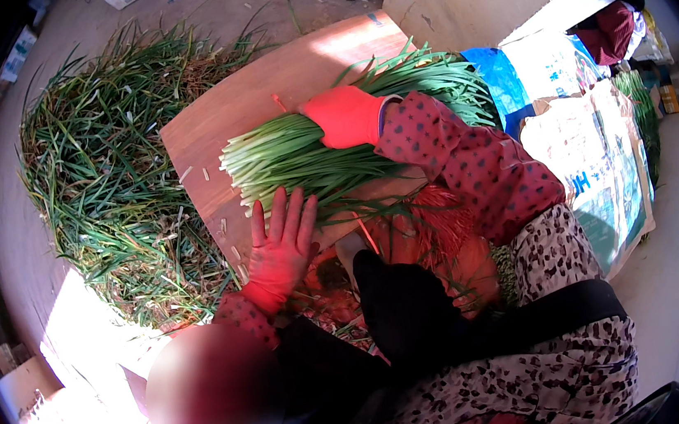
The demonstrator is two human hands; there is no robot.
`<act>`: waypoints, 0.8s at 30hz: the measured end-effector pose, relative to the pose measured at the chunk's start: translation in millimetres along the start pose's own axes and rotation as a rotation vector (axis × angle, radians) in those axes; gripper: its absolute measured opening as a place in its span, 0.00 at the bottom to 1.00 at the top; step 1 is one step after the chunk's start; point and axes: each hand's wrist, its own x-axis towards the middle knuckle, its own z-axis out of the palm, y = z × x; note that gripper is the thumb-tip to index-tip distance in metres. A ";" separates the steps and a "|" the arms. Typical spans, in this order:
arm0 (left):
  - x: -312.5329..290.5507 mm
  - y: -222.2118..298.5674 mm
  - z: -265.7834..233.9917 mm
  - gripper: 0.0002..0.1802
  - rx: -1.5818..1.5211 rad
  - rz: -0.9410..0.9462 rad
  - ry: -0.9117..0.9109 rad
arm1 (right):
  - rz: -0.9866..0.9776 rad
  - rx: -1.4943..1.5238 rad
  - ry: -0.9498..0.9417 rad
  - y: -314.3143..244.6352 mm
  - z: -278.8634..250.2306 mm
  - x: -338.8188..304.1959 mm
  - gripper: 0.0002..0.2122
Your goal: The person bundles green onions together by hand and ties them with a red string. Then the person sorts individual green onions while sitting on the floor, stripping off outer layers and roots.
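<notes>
I steady long, green, pale-ended stalks (280, 154), my red-gloved right hand (346, 118) apparently clasping them, my red-gloved left hand (279, 255) open nearby; the next move wants gentle pressure.

The left of 2 head-worn fisheye cameras gives an upright, unmirrored view facing steeply downward. It looks from close above, with the hands (346, 118) and counter (219, 133) near the middle and the floor (202, 11) stretching toward the dark, curved rim.
</notes>
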 end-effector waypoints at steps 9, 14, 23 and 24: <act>81.9 -11.1 26.2 0.51 0.318 -0.046 0.137 | -0.030 0.016 0.150 10.2 15.0 -4.9 0.11; 110.0 -33.3 11.6 0.68 -0.098 -0.266 0.040 | 0.074 -0.253 0.325 -14.8 10.3 -2.1 0.11; 125.8 -30.6 12.2 0.65 -0.078 -0.278 -0.078 | -0.078 -0.008 0.461 -57.4 72.9 -151.8 0.22; 126.9 -34.1 13.4 0.64 -0.080 -0.271 -0.068 | -0.089 -0.041 0.454 -53.7 78.9 -158.4 0.23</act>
